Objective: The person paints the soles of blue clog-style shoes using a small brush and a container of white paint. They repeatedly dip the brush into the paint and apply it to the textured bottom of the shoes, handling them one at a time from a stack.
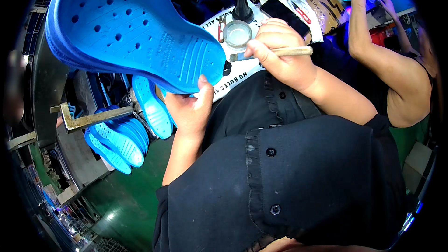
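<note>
A large bright blue shoe sole (154, 37) with round holes and ridges fills the upper left. My left hand (191, 107) grips its narrower end, thumb on top and fingers beneath. A small black piece (227, 68) shows at that end. Closed around a brush with a pale wooden handle (296, 51) is my right hand (280, 49). The brush tip points left, close to the sole's end; I cannot tell whether they touch. Just beyond the tip stands a small round dish (237, 35) with something clear or whitish in it.
Behind the dish are a black cone-topped bottle (241, 9), a dark phone (284, 15) and a red cutter (303, 15). Several blue soles (119, 135) hang or stack at lower left, beside a metal bracket (98, 117). At right, a co-worker's arm (380, 56) reaches toward a lit spot.
</note>
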Tool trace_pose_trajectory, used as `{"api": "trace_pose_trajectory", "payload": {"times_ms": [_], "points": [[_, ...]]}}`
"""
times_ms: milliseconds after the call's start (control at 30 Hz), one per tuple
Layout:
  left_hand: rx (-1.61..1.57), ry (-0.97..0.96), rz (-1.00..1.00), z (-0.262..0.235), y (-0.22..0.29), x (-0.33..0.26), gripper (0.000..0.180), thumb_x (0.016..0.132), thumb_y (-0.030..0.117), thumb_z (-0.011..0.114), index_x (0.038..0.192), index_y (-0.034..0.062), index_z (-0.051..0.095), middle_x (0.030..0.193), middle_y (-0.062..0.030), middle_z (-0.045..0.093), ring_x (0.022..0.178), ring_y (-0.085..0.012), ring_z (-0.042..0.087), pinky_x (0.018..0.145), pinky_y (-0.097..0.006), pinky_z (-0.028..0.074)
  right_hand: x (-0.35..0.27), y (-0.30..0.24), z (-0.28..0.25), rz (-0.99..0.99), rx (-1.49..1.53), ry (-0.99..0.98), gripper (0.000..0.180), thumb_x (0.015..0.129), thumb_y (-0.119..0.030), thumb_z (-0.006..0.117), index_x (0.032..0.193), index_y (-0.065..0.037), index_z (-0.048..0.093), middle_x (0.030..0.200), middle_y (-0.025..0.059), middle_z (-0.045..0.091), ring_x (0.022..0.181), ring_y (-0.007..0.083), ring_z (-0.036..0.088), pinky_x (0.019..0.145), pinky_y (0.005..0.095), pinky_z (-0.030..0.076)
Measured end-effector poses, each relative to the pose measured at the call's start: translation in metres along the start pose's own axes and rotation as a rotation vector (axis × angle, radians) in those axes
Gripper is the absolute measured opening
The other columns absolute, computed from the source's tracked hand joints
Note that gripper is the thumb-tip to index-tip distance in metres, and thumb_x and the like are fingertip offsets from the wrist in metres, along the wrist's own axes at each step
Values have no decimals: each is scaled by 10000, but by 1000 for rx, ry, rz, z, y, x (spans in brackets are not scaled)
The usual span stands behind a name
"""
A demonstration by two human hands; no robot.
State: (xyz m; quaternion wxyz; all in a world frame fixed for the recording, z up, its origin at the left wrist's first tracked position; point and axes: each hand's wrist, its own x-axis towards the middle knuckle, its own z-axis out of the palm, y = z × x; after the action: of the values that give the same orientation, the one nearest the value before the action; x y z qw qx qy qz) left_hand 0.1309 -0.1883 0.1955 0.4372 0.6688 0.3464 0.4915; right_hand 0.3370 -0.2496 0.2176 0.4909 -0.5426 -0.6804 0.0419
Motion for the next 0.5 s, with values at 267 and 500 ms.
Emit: {"api": "trace_pose_trajectory", "payload": {"times_ms": [267,500], "points": [[40,-31,38,2,-2,0,136,741,1,640,870,-23,607,787,-77,641,709,-130,604,664,-264,468,-2,-8,1,-64,-4,-58,184,816,-157,618,664,-60,655,594,50,576,563,215,537,623,337,407],[84,-31,83,3,-6,1,139,720,-10,644,853,-18,604,780,-86,643,719,-137,619,673,-265,473,-2,-7,1,-62,95,39,187,802,-143,633,649,-35,635,562,68,553,541,230,529,594,334,405]]}}
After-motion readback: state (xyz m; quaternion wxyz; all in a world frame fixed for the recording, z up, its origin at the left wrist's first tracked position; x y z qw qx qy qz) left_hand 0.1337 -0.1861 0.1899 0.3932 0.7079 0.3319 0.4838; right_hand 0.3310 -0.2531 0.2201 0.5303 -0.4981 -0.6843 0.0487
